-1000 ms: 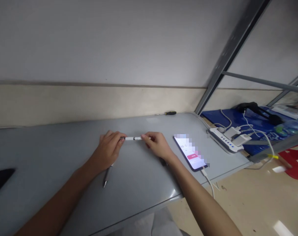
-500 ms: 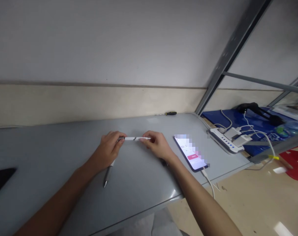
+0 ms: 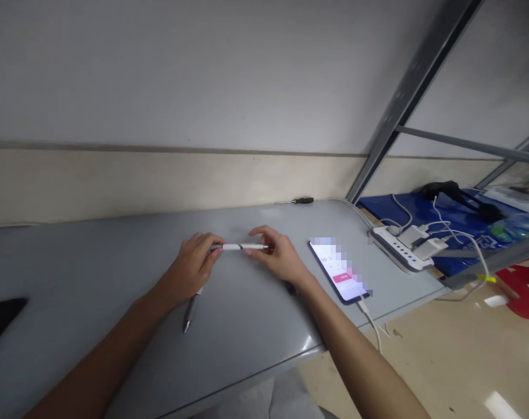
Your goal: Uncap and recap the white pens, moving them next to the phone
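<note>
Between thumb and fingers, my left hand (image 3: 198,259) grips the left end of a white pen (image 3: 233,247) with a dark band, level above the grey desk. My right hand (image 3: 275,251) is at the pen's other end, its index finger raised off the barrel and the thumb just below it. Whether the thumb touches the pen, I cannot tell. A second pen (image 3: 192,311), with a silver tip part, lies on the desk, its upper end hidden under my left hand. A small dark object (image 3: 292,288) is partly covered by my right wrist.
A lit phone (image 3: 339,272) on a charging cable lies right of my right hand. Beyond it sits a power strip (image 3: 399,251) with plugged chargers. A screwdriver (image 3: 303,201) lies by the wall. A black corner (image 3: 2,320) shows at left, and a metal frame post (image 3: 386,128) rises at right.
My right index finger has lifted away from the pen, and the thumb and finger have spread apart. My left hand keeps its hold almost unmoved.
</note>
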### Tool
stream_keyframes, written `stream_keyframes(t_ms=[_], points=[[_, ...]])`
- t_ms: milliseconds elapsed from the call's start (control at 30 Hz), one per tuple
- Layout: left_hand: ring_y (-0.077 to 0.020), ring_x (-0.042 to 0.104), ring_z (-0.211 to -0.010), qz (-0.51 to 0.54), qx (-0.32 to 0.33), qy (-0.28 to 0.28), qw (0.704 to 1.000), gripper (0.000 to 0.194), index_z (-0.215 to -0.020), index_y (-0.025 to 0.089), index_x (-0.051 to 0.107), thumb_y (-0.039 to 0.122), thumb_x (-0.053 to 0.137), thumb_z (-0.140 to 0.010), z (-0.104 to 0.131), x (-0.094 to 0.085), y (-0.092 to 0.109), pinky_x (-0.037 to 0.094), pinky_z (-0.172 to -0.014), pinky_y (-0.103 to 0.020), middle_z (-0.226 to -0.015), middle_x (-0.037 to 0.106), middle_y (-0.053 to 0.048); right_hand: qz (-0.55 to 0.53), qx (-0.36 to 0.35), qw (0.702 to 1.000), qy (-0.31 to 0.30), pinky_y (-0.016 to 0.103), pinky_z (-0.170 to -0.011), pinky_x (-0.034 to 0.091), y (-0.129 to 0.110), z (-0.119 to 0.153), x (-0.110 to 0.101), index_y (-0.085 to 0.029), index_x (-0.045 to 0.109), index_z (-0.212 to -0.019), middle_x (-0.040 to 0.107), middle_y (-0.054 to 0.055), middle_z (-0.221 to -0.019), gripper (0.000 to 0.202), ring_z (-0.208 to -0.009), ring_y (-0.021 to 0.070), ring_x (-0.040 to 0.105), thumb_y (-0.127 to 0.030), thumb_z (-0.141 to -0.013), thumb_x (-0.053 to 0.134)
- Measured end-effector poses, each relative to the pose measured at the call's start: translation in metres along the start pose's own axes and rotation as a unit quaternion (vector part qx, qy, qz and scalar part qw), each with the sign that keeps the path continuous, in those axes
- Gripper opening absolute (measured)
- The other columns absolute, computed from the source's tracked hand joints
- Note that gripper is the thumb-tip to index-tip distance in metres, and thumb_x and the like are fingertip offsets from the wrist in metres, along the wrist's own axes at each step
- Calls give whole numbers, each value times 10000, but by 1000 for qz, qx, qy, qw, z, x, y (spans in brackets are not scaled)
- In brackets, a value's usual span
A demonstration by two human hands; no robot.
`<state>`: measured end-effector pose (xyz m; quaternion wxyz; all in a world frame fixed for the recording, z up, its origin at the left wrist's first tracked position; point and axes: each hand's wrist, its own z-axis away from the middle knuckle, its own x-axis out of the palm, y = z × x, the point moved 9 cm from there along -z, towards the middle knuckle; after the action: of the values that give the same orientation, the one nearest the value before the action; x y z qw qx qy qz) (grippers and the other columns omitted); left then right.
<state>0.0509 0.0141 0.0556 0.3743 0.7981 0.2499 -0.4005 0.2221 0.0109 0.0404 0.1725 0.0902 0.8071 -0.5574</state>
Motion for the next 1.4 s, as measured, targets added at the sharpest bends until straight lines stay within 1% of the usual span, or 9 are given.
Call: stream_keyframes(t_ms=[267, 433, 567, 667, 767, 833, 900, 1033, 1400], points=[[-205, 501, -769, -58, 52, 12, 997, 283, -844, 198, 570, 265, 330, -978, 2, -1, 5, 383, -738, -352, -753, 599, -28, -8, 23, 996, -81, 235, -523, 273, -2, 4, 11, -160, 674, -804, 450, -43, -586, 352, -545, 93, 369, -465, -908, 531], [-209, 467, -705, -136, 105, 54, 984, 328, -743, 202, 547, 228, 327, -986, 4, -9, 25, 342, -702, -362, -673, 592, -34, -126, 105, 972, -165, 244, -471, 203, 3, 10, 20, -149, 660, -778, 374, -72, -496, 363, -459, 75, 278, -467, -903, 540], [-216, 505, -753, -144, 111, 73, 981, 310, -866, 186, 593, 274, 329, -1005, 4, -11, 34, 334, -732, -376, -758, 631, -45, -262, 151, 947, -110, 228, -453, 220, 12, 7, 16, -152, 666, -770, 439, -62, -490, 288, -447, 73, 332, -428, -846, 639], [-226, 564, -880, -116, 95, 46, 988, 250, -1018, 192, 596, 320, 383, -997, 6, -6, 31, 313, -815, -404, -920, 661, -44, -396, 147, 906, -29, 204, -544, 373, 17, 0, 8, -168, 666, -847, 600, -2, -711, 234, -626, 97, 529, -392, -799, 708], [-234, 574, -981, -68, 90, -11, 994, 249, -1085, 204, 582, 355, 414, -980, 8, 3, 29, 298, -874, -415, -1019, 654, -40, -529, 159, 834, 2, 232, -649, 473, 22, -3, 8, -188, 627, -900, 621, 15, -833, 220, -752, 123, 589, -382, -820, 692], [-236, 570, -1008, -55, 83, -29, 995, 266, -1107, 209, 576, 365, 404, -978, 9, 6, 27, 293, -895, -419, -1043, 652, -40, -581, 171, 796, 1, 202, -536, 436, 24, -3, 8, -194, 597, -908, 549, -23, -702, 190, -610, 98, 524, -362, -847, 664], [-236, 573, -1007, -58, 69, -33, 995, 277, -1093, 214, 582, 370, 380, -984, 8, 7, 24, 285, -901, -428, -1039, 656, -36, -604, 171, 778, 2, 160, -405, 289, 24, -3, 6, -222, 577, -983, 426, -68, -598, 161, -474, 71, 379, -328, -876, 633], [-239, 584, -1005, -76, 29, -31, 996, 307, -1024, 217, 599, 381, 341, -991, 6, 10, 14, 279, -898, -442, -1009, 665, -30, -599, 153, 786, 11, 146, -387, 107, 20, -1, 0, -349, 488, -1188, 340, -91, -597, 322, -430, 60, 226, -284, -897, 611], [-253, 582, -1006, -132, -40, -40, 990, 307, -999, 209, 601, 394, 358, -966, 3, 13, -9, 329, -886, -444, -1017, 668, -64, -578, 152, 802, 0, 170, -411, 74, 15, 1, 3, -365, 453, -1214, 292, -91, -604, 345, -454, 65, 172, -313, -905, 597]])
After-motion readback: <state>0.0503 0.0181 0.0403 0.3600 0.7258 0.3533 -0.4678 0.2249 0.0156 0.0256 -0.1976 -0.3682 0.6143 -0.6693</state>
